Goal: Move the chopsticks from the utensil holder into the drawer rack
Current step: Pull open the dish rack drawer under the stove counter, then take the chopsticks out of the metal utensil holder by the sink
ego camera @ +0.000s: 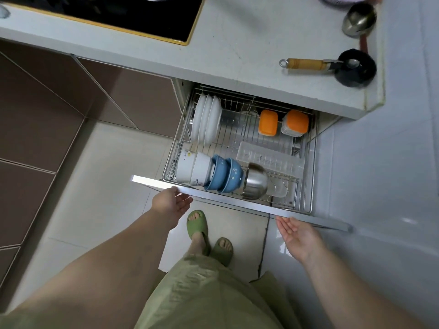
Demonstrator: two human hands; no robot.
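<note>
The pulled-out wire drawer rack (306, 167) of chromed steel fills the middle right of the frame, below the edge of the pale grey worktop (237, 55). No chopsticks or utensil holder can be made out in this view. The left hand (171, 202) sits at the lower middle, palm turned up, its fingers (184, 200) loosely spread and tucked against the underside of the brushed metal drawer front (237, 203), holding nothing else. The right hand (298, 235) hangs just below the same front bar toward the lower right, palm up, fingers (283, 225) relaxed and wide, empty and apart from the metal.

The floor is glossy pale tile (107, 186); brown cabinet fronts (35, 110) run down the left side. A black glass hob with a gold rim (133, 17) lies in the upper left of the worktop.

Inside the rack, white plates (206, 119) stand on edge at the back left, two orange-lidded clear containers (283, 123) at the back right. Along the front lie white bowls (194, 169), blue patterned bowls (225, 175) and a stainless steel bowl (256, 184), all on their sides, with a clear rectangular plastic tray (270, 159) behind them. On the worktop at upper right rest a steel ladle (358, 20) and a small black pan with a wooden handle (355, 67). Green slippers (197, 224) show below the drawer.
</note>
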